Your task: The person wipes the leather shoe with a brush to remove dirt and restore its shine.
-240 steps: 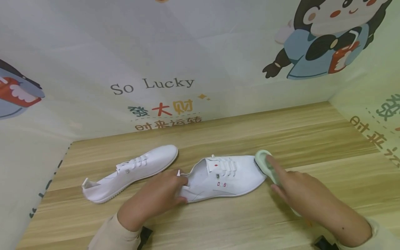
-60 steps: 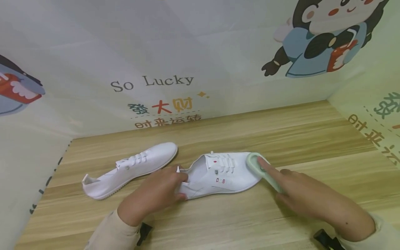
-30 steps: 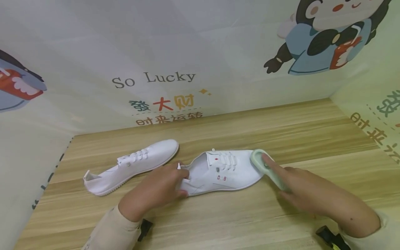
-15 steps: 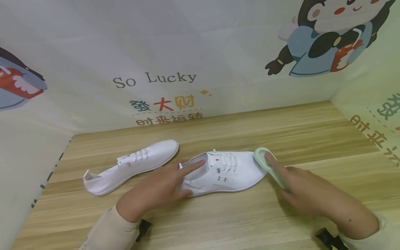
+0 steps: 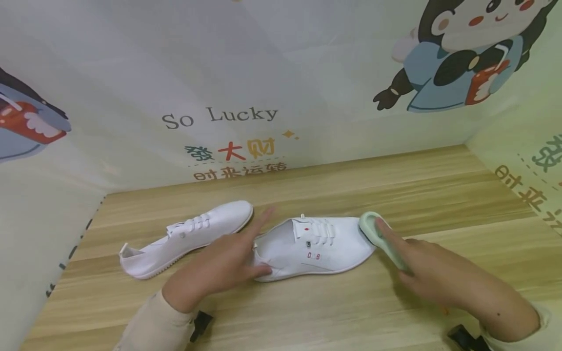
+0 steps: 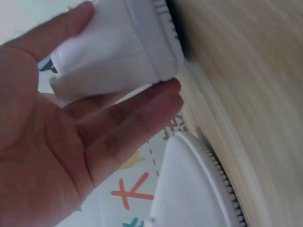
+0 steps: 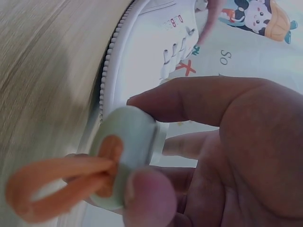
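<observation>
A white laced shoe [image 5: 325, 248] lies with its toe to the right. At its heel is my left hand [image 5: 219, 268], fingers extended and spread, thumb against the heel's near side. The left wrist view shows the heel [image 6: 104, 47] between the thumb and straight fingers of the hand [image 6: 61, 127]. My right hand [image 5: 443, 273] grips a pale green brush [image 5: 386, 243], its dark bristles at the shoe's toe. In the right wrist view, the hand [image 7: 227, 142] holds the brush handle [image 7: 132, 137], which has an orange loop [image 7: 47, 184].
A second white shoe [image 5: 189, 239] lies to the left, behind my left forearm, toe pointing to the upper right. The wooden table [image 5: 307, 312] is bordered by printed sheets [image 5: 325, 97] at the back and both sides.
My left hand has loosened from the shoe's heel, and its index finger has lifted out and spread away. The brush has shifted slightly right from over the toe area to the toe's tip.
</observation>
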`<state>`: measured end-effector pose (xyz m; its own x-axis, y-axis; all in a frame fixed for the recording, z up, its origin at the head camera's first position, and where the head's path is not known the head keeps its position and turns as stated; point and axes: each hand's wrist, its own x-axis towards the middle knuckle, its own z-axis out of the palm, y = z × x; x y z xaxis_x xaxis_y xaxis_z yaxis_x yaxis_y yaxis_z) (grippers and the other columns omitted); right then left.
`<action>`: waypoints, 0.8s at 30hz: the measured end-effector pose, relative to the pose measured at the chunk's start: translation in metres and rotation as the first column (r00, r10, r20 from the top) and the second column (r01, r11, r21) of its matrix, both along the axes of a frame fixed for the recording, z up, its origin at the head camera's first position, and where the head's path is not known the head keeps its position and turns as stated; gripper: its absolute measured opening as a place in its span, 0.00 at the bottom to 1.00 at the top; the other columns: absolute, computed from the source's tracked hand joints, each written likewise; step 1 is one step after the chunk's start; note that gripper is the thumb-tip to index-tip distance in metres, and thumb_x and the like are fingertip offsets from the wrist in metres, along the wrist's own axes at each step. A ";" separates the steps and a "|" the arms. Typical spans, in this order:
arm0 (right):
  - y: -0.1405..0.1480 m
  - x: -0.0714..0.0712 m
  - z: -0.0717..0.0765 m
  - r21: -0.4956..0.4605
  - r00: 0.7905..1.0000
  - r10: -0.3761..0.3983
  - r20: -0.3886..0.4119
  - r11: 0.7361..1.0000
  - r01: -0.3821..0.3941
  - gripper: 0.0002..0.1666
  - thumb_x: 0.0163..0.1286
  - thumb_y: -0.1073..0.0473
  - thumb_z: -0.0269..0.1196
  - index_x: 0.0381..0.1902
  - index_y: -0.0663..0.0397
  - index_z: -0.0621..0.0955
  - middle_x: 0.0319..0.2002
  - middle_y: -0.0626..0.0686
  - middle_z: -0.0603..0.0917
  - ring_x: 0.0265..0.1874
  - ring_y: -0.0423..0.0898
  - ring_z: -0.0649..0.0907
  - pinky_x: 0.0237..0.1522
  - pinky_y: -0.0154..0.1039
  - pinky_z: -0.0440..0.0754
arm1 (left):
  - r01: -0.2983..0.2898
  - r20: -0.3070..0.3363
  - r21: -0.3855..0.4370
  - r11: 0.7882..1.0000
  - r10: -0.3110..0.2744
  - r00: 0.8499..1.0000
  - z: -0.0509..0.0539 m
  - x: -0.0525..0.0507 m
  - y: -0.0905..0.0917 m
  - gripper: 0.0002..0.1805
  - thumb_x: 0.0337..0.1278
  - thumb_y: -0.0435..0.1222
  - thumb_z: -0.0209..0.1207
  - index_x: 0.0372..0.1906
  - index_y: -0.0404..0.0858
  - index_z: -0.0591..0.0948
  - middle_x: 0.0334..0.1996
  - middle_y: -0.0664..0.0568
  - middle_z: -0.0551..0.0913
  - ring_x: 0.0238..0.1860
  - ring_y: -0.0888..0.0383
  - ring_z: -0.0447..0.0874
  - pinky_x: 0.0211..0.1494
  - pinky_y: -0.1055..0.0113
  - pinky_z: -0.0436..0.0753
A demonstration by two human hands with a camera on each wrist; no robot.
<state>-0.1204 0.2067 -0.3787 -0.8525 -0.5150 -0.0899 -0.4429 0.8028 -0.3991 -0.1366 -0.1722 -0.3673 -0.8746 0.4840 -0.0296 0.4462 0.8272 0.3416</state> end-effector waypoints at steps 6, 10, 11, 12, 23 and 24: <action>-0.001 0.000 0.001 0.011 1.000 0.003 -0.010 1.000 -0.002 0.56 0.66 0.65 0.63 0.81 0.50 0.42 0.47 0.65 0.85 0.26 0.37 0.77 0.31 0.37 0.80 | -0.011 0.066 0.062 0.998 0.007 0.998 -0.002 -0.006 -0.007 0.42 0.48 0.54 0.73 0.68 0.46 0.72 0.36 0.58 0.85 0.33 0.65 0.77 0.41 0.67 0.78; -0.001 0.000 0.000 0.012 0.999 0.014 -0.033 1.000 -0.014 0.56 0.66 0.64 0.64 0.81 0.51 0.43 0.49 0.65 0.85 0.29 0.38 0.80 0.35 0.40 0.82 | -0.002 0.097 0.072 0.997 -0.005 0.995 -0.003 -0.008 -0.009 0.37 0.43 0.50 0.76 0.60 0.44 0.75 0.31 0.59 0.82 0.30 0.64 0.76 0.35 0.69 0.75; -0.001 0.001 0.000 0.008 0.999 0.015 -0.031 1.000 -0.014 0.56 0.66 0.64 0.64 0.81 0.51 0.43 0.50 0.66 0.84 0.29 0.38 0.79 0.34 0.40 0.82 | 0.002 0.099 0.074 0.997 -0.009 0.995 -0.004 -0.008 -0.010 0.37 0.42 0.49 0.77 0.59 0.44 0.76 0.30 0.60 0.81 0.29 0.64 0.75 0.34 0.70 0.75; -0.001 0.001 0.000 0.001 1.000 0.013 -0.022 1.000 -0.013 0.56 0.66 0.64 0.64 0.81 0.50 0.44 0.51 0.67 0.84 0.28 0.38 0.79 0.33 0.38 0.81 | 0.005 0.102 0.076 0.997 -0.013 0.995 -0.005 -0.008 -0.010 0.36 0.41 0.49 0.77 0.58 0.45 0.76 0.28 0.60 0.80 0.28 0.64 0.75 0.33 0.70 0.74; -0.001 0.001 0.002 0.001 1.000 0.008 -0.017 1.000 -0.008 0.56 0.66 0.64 0.64 0.81 0.49 0.44 0.47 0.65 0.85 0.23 0.35 0.75 0.27 0.34 0.77 | 0.010 0.161 0.088 0.996 -0.024 0.987 -0.013 -0.013 -0.016 0.47 0.38 0.53 0.78 0.68 0.44 0.73 0.43 0.57 0.86 0.37 0.64 0.78 0.43 0.68 0.78; -0.001 0.001 0.002 -0.006 1.000 0.006 -0.007 1.000 -0.006 0.56 0.66 0.64 0.64 0.81 0.49 0.43 0.48 0.65 0.84 0.22 0.35 0.75 0.26 0.33 0.76 | 0.015 0.164 0.088 0.996 -0.029 0.986 -0.014 -0.013 -0.015 0.47 0.39 0.53 0.78 0.69 0.45 0.73 0.47 0.57 0.85 0.40 0.65 0.78 0.45 0.67 0.78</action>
<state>-0.1190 0.2056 -0.3763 -0.8499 -0.5207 -0.0807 -0.4508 0.7979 -0.4002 -0.1498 -0.1877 -0.3816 -0.8504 0.5099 -0.1302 0.3953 0.7822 0.4815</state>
